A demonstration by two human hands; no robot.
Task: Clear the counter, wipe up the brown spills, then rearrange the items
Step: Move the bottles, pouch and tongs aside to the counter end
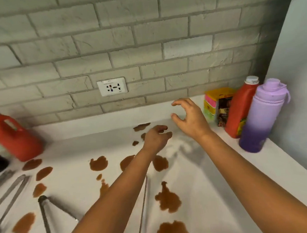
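Right hand [189, 120] hovers above the counter [218, 175], fingers spread and loosely curled, holding nothing. Left hand [155, 139] is lower, relaxed, also empty, over the brown spills [167, 199]. Nearest uncleared items stand upright to the right: yellow box [216, 102], red bottle [240, 109], purple flask [261, 117]. Right hand is nearer; likely reach goes rightward. Tongs [47, 222] lie near-left, long axis running toward the person.

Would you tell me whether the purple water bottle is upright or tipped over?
Upright: the purple water bottle stands on its base on the counter, lid on top.
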